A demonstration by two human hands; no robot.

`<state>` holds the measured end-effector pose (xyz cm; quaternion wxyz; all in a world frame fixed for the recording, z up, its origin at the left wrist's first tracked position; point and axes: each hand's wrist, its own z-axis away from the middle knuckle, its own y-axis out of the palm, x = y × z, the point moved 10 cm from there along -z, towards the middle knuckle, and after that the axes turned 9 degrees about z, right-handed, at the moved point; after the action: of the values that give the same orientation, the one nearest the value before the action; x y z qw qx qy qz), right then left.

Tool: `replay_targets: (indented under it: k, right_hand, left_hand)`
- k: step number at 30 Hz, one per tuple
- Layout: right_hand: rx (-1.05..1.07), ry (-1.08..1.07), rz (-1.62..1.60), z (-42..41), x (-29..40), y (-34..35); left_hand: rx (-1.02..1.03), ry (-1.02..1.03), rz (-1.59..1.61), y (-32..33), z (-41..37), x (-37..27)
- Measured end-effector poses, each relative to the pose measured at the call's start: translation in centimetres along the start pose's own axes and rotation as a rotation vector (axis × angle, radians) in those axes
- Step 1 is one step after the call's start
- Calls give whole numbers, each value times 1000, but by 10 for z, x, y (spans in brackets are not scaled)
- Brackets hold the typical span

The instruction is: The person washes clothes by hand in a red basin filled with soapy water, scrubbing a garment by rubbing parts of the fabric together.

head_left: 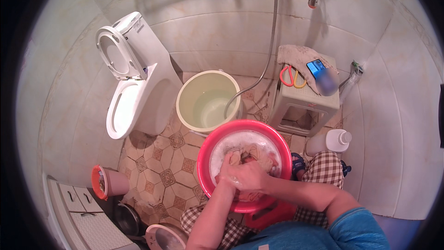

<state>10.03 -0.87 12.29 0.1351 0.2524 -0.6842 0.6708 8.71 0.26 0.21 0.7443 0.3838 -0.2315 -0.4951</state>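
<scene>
In front of me, a red plastic basin (285,166) holds foamy water and wet beige cloth (258,152). My left hand (227,171) is at the cloth's left side, fingers pointing up against a fold of it. Across the middle, my right hand (251,177) grips the bunched fabric and overlaps my left hand. Suds (222,146) surround both hands, and some foam clings to the skin. Under the water, the fingertips and the rest of the cloth are partly hidden.
A pale bucket (184,107) of water with a shower hose (267,66) stands behind the basin. On a plastic stool (295,100) lie a cloth (291,53), scissors (287,76) and a phone (315,67). A white bottle (334,140), toilet (152,93) and bin (116,182) stand around.
</scene>
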Motion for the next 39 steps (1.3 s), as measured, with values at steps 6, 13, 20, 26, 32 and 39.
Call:
replay_targets:
  k: [6, 13, 20, 26, 32, 39]
  right_hand:
    - [-65, 365, 13, -22, -62, -10]
    - [58, 651, -483, -3, -119, 35]
    - [261, 525, -612, 1, -116, 36]
    - [255, 467, -1126, -15, -82, -19]
    - [85, 293, -397, -21, -63, -42]
    - [34, 11, -219, -6, 28, -19]
  left_hand:
    - [-124, 166, 44, -24, 3, -9]
    - [-158, 132, 39, 16, 41, -26]
    - [-65, 305, 82, 33, 59, -75]
    - [-52, 489, 139, 23, 60, -92]
    - [-308, 257, 110, -9, 28, -40]
    - [386, 121, 244, 12, 6, -34]
